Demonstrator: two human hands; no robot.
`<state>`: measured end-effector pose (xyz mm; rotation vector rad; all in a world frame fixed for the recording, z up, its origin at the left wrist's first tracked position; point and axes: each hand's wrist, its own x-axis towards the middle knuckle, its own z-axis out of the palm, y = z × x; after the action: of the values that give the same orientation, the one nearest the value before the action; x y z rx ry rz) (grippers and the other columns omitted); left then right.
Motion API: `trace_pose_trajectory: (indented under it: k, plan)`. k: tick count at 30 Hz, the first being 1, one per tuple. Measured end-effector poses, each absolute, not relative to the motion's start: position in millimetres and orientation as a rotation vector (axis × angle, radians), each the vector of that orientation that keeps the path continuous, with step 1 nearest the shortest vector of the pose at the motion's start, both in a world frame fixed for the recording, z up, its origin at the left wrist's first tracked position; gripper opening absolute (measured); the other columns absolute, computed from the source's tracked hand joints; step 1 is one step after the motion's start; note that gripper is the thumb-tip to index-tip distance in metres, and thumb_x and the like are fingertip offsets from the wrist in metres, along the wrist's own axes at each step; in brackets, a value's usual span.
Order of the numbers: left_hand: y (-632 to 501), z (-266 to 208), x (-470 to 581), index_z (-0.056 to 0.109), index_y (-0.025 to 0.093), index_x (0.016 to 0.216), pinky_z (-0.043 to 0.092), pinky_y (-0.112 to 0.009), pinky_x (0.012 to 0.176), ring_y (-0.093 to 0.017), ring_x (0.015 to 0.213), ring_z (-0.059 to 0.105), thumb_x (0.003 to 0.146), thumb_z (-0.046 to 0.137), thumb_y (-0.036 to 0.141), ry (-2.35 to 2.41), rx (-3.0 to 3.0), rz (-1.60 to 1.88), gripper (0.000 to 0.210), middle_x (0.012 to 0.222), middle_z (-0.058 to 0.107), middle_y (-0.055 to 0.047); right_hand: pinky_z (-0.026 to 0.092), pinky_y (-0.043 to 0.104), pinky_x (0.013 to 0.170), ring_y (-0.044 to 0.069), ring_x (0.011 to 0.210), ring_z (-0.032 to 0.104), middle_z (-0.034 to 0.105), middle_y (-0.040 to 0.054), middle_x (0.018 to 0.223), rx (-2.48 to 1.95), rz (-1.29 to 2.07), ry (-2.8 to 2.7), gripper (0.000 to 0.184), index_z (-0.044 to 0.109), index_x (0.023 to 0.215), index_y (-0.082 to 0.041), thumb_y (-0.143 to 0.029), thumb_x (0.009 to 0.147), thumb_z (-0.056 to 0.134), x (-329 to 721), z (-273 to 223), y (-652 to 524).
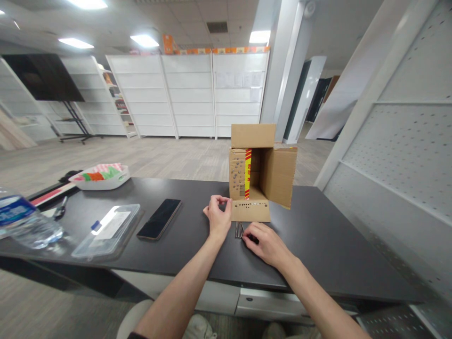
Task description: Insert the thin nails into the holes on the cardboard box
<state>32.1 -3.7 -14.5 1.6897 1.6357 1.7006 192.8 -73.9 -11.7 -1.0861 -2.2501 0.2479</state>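
Observation:
An open cardboard box (278, 174) lies on its side on the dark table (318, 235), its opening facing me and a red and yellow tape strip (247, 173) on its left wall. Its lower flap (251, 213) rests flat on the table and has a row of small holes. My left hand (219, 217) pinches the left corner of that flap. My right hand (265, 244) lies on the table just in front of the flap, fingertips touching a small bundle of metal nails (239, 230).
A black phone (159, 218) lies left of my hands. Further left are a clear plastic lid (108, 228), a water bottle (24, 223) on its side and a white tray (102, 176) with colourful contents. White perforated shelving (406, 155) stands at the right.

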Motion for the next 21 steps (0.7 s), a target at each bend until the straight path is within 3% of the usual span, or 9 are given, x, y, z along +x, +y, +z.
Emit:
trace_pose_trajectory:
  k: [21]
  plan:
    - [-4.0,-12.7,32.7,0.044,0.023,0.084,0.032,-0.036,0.092,-0.014,0.077,0.060,0.080,0.059,0.031,1.639,1.685,1.686,0.017,0.083,0.067,0.003,0.042,0.027,0.071,0.015,0.076,0.055,0.062,0.0027,0.081,-1.079,0.245,-2.276,0.010,0.059,0.081,-0.021,-0.016,0.085,0.051,193.2,-15.5,-71.9]
